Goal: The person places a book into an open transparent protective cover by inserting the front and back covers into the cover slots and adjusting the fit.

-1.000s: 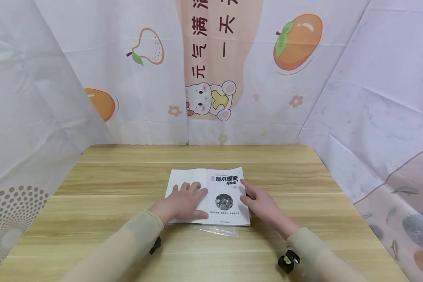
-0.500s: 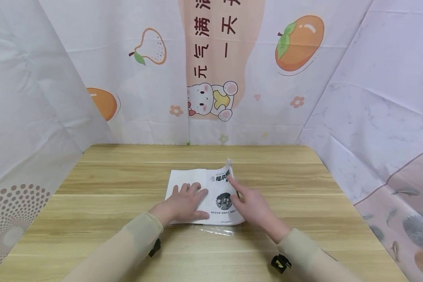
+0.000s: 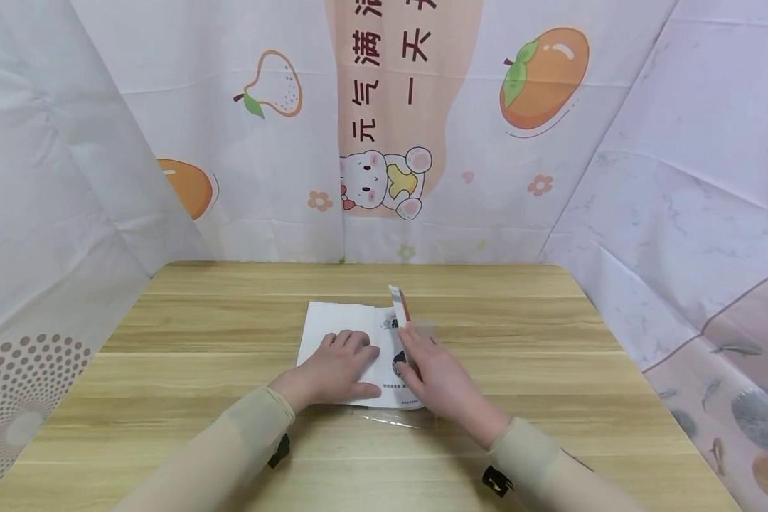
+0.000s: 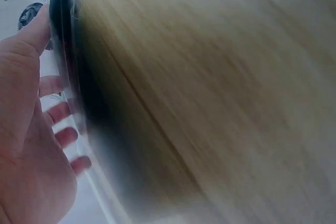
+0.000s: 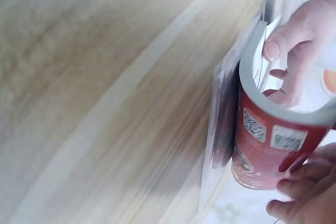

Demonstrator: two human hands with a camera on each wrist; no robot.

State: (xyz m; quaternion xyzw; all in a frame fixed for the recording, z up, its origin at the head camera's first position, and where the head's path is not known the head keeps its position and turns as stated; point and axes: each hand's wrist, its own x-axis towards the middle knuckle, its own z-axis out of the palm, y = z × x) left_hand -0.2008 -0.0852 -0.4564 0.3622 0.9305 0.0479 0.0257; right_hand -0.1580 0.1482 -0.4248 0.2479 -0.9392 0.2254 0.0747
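An open paperback book lies on the wooden table, its right half bent up and over toward the left. The left hand rests on the white left page with fingers spread. The right hand holds the lifted right half, thumb over the printed page and fingers behind. In the right wrist view those fingers lie against the red back cover, which has two printed code squares and curves strongly. Part of the title and the round picture are hidden by the bend and the hand.
Clear plastic sticks out under the book's near edge. In the right wrist view a plastic-covered item lies beneath the book. Printed cloth hangs behind the table and along both sides.
The right hand has moved left and taken hold of the book's right half, curling it up from lying flat. The left hand stays on the left page.
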